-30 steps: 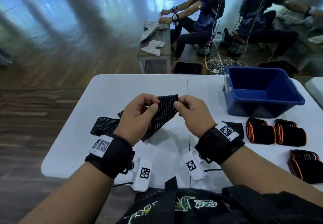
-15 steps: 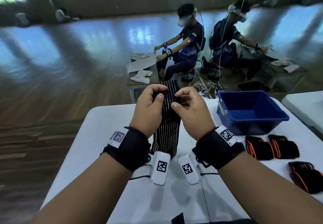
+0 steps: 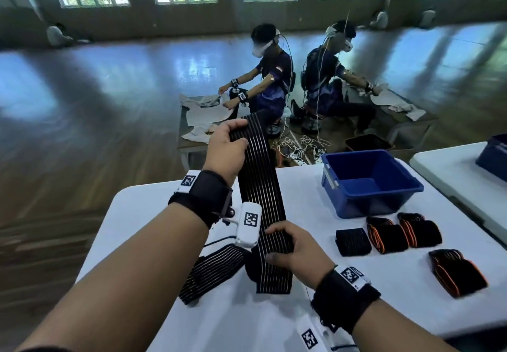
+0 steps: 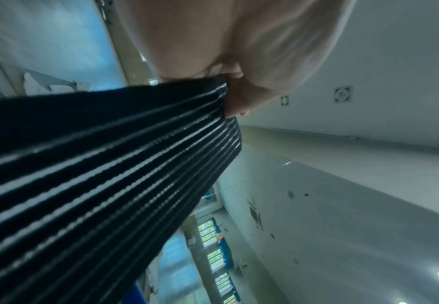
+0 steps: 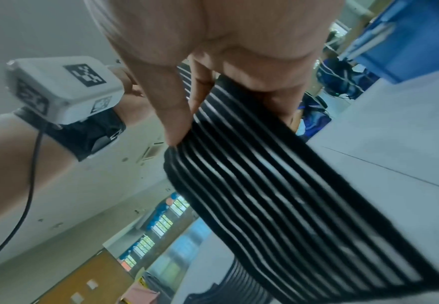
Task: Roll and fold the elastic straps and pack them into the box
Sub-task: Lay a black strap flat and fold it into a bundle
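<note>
A black elastic strap with thin white stripes (image 3: 259, 187) is stretched upright above the white table (image 3: 301, 321). My left hand (image 3: 230, 143) grips its top end, raised high; the left wrist view shows my fingers (image 4: 236, 96) pinching the strap (image 4: 109, 174). My right hand (image 3: 290, 247) grips the strap lower down near the table, fingers (image 5: 177, 115) curled round the striped strap (image 5: 278, 195). The strap's tail (image 3: 211, 272) lies on the table to the left. The blue box (image 3: 370, 184) stands at the right, nothing visible inside it.
Beside the box lie a rolled black strap (image 3: 352, 242) and rolled black-and-orange straps (image 3: 386, 233), (image 3: 419, 229), (image 3: 456, 272). A second white table (image 3: 450, 170) with a blue bin is at far right. Two seated people work beyond the table.
Both hands held the strap's end close together. Now the left hand has lifted that end high and the right hand has slid down the strap toward the table, stretching it out.
</note>
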{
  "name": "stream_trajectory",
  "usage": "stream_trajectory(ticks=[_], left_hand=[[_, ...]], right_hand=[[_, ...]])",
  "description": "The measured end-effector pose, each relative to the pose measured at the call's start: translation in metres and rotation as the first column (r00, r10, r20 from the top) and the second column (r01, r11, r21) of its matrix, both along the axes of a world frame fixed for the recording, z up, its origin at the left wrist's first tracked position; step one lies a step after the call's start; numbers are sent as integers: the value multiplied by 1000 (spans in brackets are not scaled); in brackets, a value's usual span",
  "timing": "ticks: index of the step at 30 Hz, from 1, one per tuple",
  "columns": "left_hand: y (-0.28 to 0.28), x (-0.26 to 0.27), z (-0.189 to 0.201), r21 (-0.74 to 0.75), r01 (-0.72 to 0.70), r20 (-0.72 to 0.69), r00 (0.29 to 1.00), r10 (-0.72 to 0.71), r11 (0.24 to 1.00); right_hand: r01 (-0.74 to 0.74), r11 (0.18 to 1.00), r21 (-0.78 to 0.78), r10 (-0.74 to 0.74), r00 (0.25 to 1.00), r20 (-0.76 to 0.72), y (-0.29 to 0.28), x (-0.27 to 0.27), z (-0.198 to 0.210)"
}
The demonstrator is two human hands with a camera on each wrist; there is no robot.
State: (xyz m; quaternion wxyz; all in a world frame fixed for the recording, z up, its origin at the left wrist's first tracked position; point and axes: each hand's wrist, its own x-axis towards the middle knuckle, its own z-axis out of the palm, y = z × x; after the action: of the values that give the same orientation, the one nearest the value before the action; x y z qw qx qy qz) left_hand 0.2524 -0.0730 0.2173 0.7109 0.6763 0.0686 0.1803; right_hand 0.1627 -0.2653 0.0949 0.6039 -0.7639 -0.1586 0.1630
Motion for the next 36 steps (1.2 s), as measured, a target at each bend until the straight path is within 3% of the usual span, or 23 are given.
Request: stream_trajectory(ticks=[6, 11, 18, 25, 29, 36], left_hand=[[-3, 39, -60, 88, 19, -141, 990, -6, 996], [-4, 69, -112, 161, 12, -245, 969, 28, 987], [-4, 99, -187, 291, 116, -406, 914, 13, 950], [-5, 112, -227, 462, 229, -511, 858, 46, 857], [-4, 119, -237, 570, 274, -543, 833, 105, 774], [-3, 132, -240, 622, 288, -524, 844, 113, 728]], right_hand=[[60, 998, -35, -63, 992, -109, -25, -19, -31], [66, 984, -165, -100, 973, -206, -55, -34, -54], [142, 958, -250, -226, 909, -351, -76, -56, -92], [286, 822, -492, -440, 868, -231, -73, -68, -119], [222, 778, -588, -381, 911, -159, -71, -67, -118], [161, 767, -621, -290, 950, -113, -72, -60, -117]])
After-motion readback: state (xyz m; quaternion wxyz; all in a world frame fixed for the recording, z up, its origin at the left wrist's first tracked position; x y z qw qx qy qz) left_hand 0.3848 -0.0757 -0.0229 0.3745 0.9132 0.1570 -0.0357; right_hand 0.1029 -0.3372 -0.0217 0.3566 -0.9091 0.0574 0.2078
